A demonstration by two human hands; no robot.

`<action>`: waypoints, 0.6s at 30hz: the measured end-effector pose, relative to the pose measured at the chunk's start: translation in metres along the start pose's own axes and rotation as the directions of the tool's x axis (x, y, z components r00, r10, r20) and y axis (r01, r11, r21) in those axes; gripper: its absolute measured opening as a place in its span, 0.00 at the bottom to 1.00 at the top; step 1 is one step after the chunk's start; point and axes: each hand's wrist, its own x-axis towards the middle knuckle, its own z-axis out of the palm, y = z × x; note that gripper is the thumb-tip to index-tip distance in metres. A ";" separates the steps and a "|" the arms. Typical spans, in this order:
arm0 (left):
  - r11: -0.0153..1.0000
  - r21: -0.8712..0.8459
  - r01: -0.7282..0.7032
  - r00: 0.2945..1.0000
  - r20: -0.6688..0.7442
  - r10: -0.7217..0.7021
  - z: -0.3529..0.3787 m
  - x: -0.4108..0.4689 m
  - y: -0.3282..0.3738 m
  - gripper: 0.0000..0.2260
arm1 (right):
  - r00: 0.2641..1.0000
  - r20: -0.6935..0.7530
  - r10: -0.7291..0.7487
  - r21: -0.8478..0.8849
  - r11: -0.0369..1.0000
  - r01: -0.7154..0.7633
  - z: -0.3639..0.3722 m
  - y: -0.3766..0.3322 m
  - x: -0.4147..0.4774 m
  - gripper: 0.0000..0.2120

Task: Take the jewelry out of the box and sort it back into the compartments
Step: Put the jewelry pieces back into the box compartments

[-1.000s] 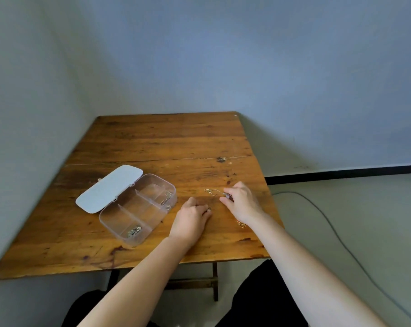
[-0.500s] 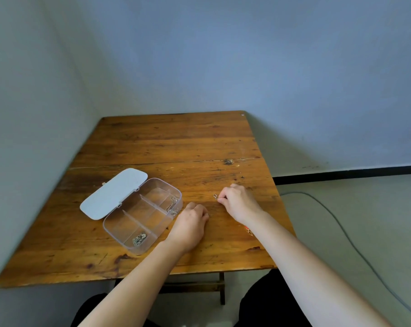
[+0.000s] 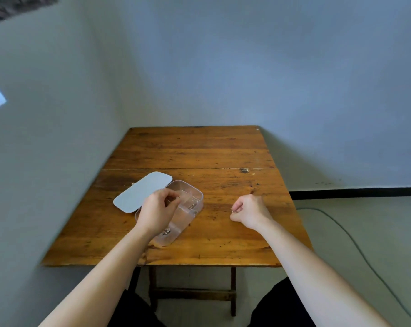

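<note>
Covering the box [image 3: 195,197] — left hand [image 3: 156,212]; lid [image 3: 142,191] open beside, cable [image 3: 355,246] beyond.

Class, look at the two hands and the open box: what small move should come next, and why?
Probably the left hand lowers and releases its thin piece into the clear box's middle compartment: its fingertips pinch something over that section. The right hand, fisted on the table, seems to pinch another small piece.

Left hand [image 3: 156,212] hides box [image 3: 190,204] middle compartment.

Soft, even daylight — faint shadows, wide-angle bending at edges, blurred dark smear top-left.
</note>
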 end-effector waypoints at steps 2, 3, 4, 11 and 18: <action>0.995 0.080 0.053 0.994 0.087 -0.060 -0.005 0.003 -0.006 0.06 | 0.999 -0.013 0.037 0.088 0.995 -0.036 0.003 -0.004 -0.006 0.06; 0.990 0.127 0.057 0.987 0.139 -0.075 -0.006 0.004 -0.007 0.06 | 0.998 -0.022 0.062 0.135 0.989 -0.059 0.003 -0.008 -0.010 0.06; 0.984 0.169 0.050 0.979 0.186 -0.081 -0.005 0.004 -0.008 0.07 | 0.995 -0.036 0.088 0.186 0.979 -0.080 0.002 -0.012 -0.012 0.06; 0.957 0.289 -0.016 0.951 0.300 -0.075 0.003 0.005 -0.009 0.06 | 0.981 -0.178 0.082 0.511 0.859 0.021 -0.021 -0.051 -0.020 0.05; 0.970 0.240 -0.044 0.998 0.058 0.031 0.003 -0.017 -0.031 0.09 | 0.975 -0.222 -0.012 0.617 0.773 0.150 -0.035 -0.087 -0.017 0.06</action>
